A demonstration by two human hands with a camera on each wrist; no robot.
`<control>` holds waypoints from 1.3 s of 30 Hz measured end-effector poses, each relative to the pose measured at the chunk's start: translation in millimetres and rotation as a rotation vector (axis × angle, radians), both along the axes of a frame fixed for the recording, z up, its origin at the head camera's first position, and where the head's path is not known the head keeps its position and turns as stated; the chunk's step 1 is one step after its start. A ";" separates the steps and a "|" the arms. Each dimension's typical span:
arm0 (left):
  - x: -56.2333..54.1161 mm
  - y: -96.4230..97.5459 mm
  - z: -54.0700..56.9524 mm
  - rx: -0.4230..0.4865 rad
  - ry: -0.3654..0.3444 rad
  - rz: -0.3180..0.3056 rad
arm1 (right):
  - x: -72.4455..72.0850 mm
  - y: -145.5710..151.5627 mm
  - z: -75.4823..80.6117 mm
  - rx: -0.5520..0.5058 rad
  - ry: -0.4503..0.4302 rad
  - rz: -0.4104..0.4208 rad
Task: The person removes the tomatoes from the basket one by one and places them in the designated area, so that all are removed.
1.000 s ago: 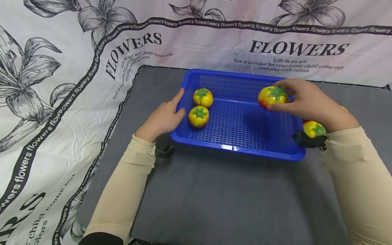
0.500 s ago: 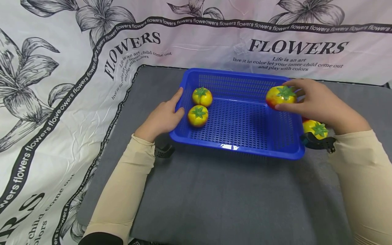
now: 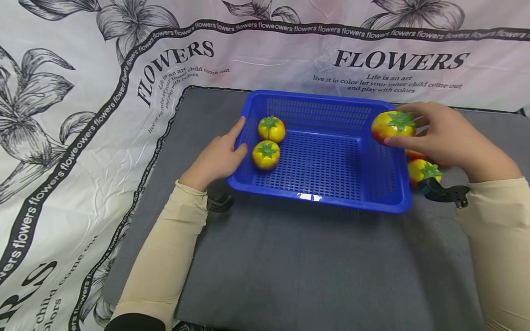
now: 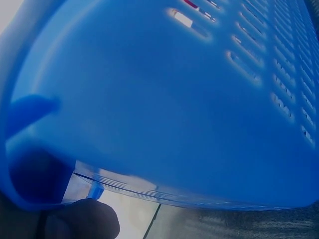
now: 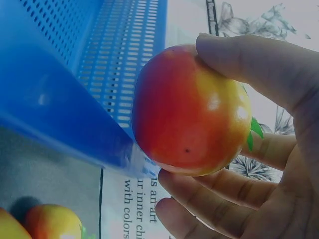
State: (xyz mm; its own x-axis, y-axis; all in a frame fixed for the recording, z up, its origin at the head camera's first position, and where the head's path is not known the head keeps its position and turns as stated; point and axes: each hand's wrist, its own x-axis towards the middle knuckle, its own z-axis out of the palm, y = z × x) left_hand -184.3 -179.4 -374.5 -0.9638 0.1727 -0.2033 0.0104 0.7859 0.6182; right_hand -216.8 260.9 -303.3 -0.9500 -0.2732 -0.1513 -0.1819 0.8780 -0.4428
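Observation:
My right hand [image 3: 451, 133] holds a yellow-and-red toy tomato [image 3: 392, 127] with a green star-shaped leaf top, thumb on the near side and fingers behind. It is raised over the right rim of a blue plastic basket [image 3: 352, 204]. In the right wrist view the tomato [image 5: 192, 112] shows its red underside. At the basket's left rim, my left hand [image 3: 216, 157] touches the edge with a straight index finger and the thumb; its other fingers are hidden. Two toy tomatoes, one farther back [image 3: 271, 129] and one nearer [image 3: 266, 155], lie side by side inside the basket's left end.
Beside the basket's right wall, another toy tomato [image 3: 423, 172] lies on the grey table [image 3: 314, 266], with more red fruit partly hidden behind it under my right wrist. A white flower-printed cloth [image 3: 281, 59] borders the table at the back and left.
My right hand has moved right with the tomato, from over the basket's inside to its right rim. My left hand stays on the left rim. The view has shifted slightly.

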 end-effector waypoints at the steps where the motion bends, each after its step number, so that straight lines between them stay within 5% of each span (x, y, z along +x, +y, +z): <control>1: 0.0 0.0 -0.3 0.002 -0.003 0.002 | 0.6 1.3 0.0 -0.001 0.003 -0.006; 24: -0.1 -2.6 -3.0 0.044 0.028 -0.017 | 23.3 38.3 -5.0 0.013 0.029 -0.129; 39: -0.2 -1.8 -2.6 0.063 0.002 -0.005 | 40.4 82.6 -29.7 0.045 0.036 -0.237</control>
State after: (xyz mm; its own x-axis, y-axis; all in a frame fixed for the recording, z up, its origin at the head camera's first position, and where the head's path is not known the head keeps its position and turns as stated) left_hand -184.6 -181.3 -377.1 -0.9633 0.1895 -0.1901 0.0151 0.7455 0.6664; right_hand -176.4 343.6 -333.0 -0.9918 -0.0356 -0.1231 0.0166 0.9168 -0.3991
